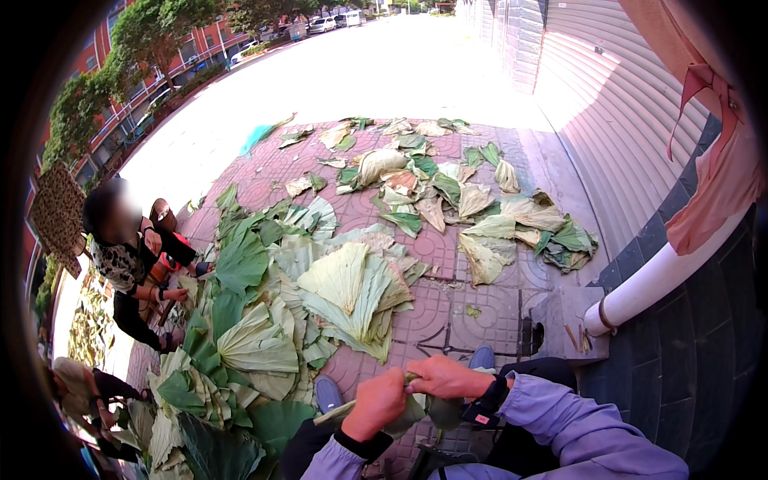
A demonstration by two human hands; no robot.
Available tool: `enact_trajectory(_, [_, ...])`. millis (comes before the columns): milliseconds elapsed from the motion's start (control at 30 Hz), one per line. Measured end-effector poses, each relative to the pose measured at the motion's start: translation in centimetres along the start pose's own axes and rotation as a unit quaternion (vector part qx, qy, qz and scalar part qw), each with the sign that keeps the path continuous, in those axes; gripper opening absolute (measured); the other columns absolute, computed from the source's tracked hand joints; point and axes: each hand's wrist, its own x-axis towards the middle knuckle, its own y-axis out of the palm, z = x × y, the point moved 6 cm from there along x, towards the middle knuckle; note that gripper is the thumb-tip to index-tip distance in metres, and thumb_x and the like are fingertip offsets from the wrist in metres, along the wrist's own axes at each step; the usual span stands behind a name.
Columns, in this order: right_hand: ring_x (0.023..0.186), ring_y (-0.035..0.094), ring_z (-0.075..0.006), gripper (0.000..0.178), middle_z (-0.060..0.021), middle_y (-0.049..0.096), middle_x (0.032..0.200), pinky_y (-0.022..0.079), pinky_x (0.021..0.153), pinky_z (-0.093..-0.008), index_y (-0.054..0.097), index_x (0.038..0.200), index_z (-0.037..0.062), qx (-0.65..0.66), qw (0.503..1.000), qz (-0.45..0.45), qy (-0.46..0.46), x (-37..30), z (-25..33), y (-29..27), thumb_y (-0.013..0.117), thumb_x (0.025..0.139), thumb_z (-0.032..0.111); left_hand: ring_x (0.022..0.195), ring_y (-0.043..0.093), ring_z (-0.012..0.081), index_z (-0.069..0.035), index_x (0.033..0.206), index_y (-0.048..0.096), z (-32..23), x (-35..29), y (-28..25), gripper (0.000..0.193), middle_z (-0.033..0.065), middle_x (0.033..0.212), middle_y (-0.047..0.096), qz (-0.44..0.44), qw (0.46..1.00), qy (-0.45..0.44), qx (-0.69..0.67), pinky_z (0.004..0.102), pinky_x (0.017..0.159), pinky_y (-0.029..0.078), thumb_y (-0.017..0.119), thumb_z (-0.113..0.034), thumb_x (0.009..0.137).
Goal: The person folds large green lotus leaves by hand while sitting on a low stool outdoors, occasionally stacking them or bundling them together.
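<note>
Both my hands meet in front of my lap, fingers closed on a greenish lotus leaf. Its pale rolled or folded edge sticks out to the left of my left hand (379, 405), and a darker part of the leaf (410, 416) hangs beneath my knuckles. My right hand (448, 377) grips the leaf just beside the left one, the two nearly touching. Much of the leaf is hidden behind my hands and wrists. In front and to the left spreads a large heap of lotus leaves (256, 344), green and pale, many folded into fans. One pale fan-shaped leaf (336, 276) lies on top.
More dry leaves (432, 180) are scattered over the red paving (432, 308). A person (128, 248) sits left of the heap, handling leaves; another (88, 392) is at the lower left. To the right stand a white pipe (664, 280), a concrete block (568, 320) and a roller shutter (616, 104).
</note>
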Motion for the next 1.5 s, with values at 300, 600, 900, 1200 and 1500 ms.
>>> enact_trajectory(300, [0.088,0.065,-0.0472,0.033,-0.0255,0.068,0.089,0.05,0.076,-0.0539,0.062,0.097,-0.0002,-0.019,0.999,0.006,0.036,0.1,-1.1,0.8,0.067,0.093,0.033,0.07,0.069,0.0413,-0.005,0.089,0.057,0.0,-0.1,0.9,0.016,0.0189,0.076,0.068,-0.015,0.998,-0.009,0.068,0.0551,0.057,0.05,0.062,-0.02,0.089])
enact_trajectory(600, [0.085,0.066,-0.0477,0.035,-0.0261,0.068,0.086,0.05,0.074,-0.0554,0.063,0.092,-0.0001,-0.045,0.996,-0.036,0.071,0.7,-3.3,1.9,0.068,0.092,0.035,0.067,0.07,0.042,-0.004,0.089,0.058,0.5,0.5,1.2,0.014,0.0203,0.075,0.07,-0.027,0.993,-0.036,0.109,0.0556,0.058,0.052,0.062,-0.018,0.088])
enact_trajectory(900, [0.07,0.052,-0.0075,0.026,-0.0025,0.059,0.072,0.047,0.063,-0.0313,0.062,0.088,0.0005,0.154,0.983,-0.077,0.061,1.3,-2.3,-2.3,0.076,0.093,0.022,0.073,0.068,0.0361,-0.001,0.095,0.059,3.9,1.6,-0.9,0.03,0.0199,0.079,0.067,-0.02,0.978,-0.127,-0.165,0.048,0.065,0.049,0.072,-0.028,0.094])
enact_trajectory(1200, [0.078,0.053,-0.0077,0.024,0.0018,0.062,0.081,0.045,0.07,-0.0278,0.069,0.097,0.0013,0.21,0.977,-0.017,0.043,1.2,-1.5,-4.9,0.079,0.089,0.021,0.084,0.05,0.0061,-0.004,0.099,0.066,3.0,0.9,-3.0,0.012,-0.0049,0.089,0.059,0.05,0.934,-0.108,-0.337,0.0237,0.075,0.041,0.074,-0.003,0.091])
enact_trajectory(1500, [0.077,0.05,-0.0103,0.021,-0.0019,0.058,0.08,0.044,0.07,-0.0299,0.066,0.101,-0.0001,0.154,0.988,-0.022,-0.007,0.8,-1.4,-6.8,0.073,0.09,0.017,0.083,0.054,0.0111,-0.002,0.1,0.066,1.8,0.8,-4.5,0.013,0.0006,0.09,0.062,0.012,0.957,-0.048,-0.285,0.0262,0.075,0.043,0.074,-0.001,0.089])
